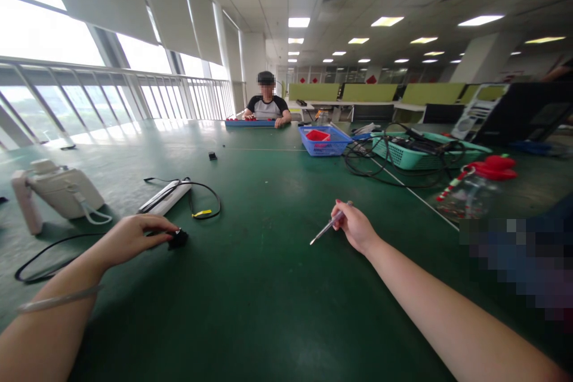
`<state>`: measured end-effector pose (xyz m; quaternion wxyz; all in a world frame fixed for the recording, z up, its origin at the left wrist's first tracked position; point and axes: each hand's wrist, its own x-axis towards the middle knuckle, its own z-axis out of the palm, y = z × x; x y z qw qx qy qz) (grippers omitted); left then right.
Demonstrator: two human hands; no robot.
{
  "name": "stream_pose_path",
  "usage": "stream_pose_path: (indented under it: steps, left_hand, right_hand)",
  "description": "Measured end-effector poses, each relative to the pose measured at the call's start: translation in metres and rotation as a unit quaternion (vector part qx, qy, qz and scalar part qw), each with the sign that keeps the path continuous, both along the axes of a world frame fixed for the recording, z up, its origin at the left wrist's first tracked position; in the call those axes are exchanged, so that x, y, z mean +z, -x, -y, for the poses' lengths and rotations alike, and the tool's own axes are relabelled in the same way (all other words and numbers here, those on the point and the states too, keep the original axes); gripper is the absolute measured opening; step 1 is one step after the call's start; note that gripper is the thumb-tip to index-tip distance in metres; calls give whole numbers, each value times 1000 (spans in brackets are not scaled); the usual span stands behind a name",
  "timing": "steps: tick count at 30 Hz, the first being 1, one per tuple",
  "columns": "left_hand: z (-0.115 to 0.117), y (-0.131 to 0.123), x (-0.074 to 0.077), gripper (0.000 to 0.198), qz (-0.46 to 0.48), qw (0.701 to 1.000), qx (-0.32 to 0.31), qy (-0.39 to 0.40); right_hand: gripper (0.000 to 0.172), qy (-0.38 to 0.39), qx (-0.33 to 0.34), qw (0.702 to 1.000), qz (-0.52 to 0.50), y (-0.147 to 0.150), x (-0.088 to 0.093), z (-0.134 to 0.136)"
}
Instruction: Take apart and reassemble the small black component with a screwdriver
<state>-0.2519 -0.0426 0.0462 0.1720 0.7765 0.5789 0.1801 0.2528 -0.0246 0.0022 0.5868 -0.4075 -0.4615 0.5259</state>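
My left hand (134,237) has its thumb and fingers closed on a small black block-like part (179,239) at the tabletop; its exact kind is not clear. In my right hand (356,228) is a slim screwdriver (323,231), its metal tip slanting down to the left above the green table (268,304). A wide gap lies between the screwdriver tip and the black part. Just beyond my left hand rests a long white device (166,197) with a black cord (219,197) bearing a yellow tag. Another small black piece (212,156) sits farther off.
At left stands a white device with a strap (67,191). A blue basket (326,144) holds something red; a green basket (403,158) is full of black cables. A clear bottle with a red lid (478,188) stands at right. Across the table sits a person (267,108) behind a blue tray (250,123).
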Motion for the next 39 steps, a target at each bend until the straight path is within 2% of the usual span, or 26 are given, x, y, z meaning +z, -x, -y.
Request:
stream_pose_path:
  steps: [3, 8, 15, 20, 22, 25, 30, 34, 39]
  left_hand:
    - [-1, 1, -2, 43, -17, 1000, -22, 5]
    - [-5, 14, -7, 65, -33, 995, 93, -27]
    - [-13, 30, -25, 61, -73, 992, 106, 4]
    - [-11, 23, -20, 68, -34, 989, 143, 27]
    - [-6, 15, -12, 73, 32, 991, 129, 27]
    - [3, -2, -1, 72, 103, 992, 69, 29]
    - [10, -24, 6, 56, 18, 999, -4, 38]
    - [7, -26, 4, 51, -47, 999, -1, 5]
    - [9, -22, 5, 50, -51, 998, 20, -2]
  right_hand:
    - [38, 2, 0, 1000, -2, 0, -1, 0]
    - [39, 0, 1, 1000, 3, -1, -1, 0]
    - [39, 2, 6, 1000, 8, -1, 0, 0]
    - [39, -4, 1, 1000, 4, -1, -3, -1]
    - [39, -7, 0, 1000, -1, -1, -4, -2]
    - [39, -5, 2, 1000, -1, -1, -4, -3]
    - [38, 0, 3, 1000, 2, -1, -2, -2]
    - [38, -1, 2, 1000, 2, -1, -2, -2]
    - [38, -2, 2, 1000, 1, -2, -4, -4]
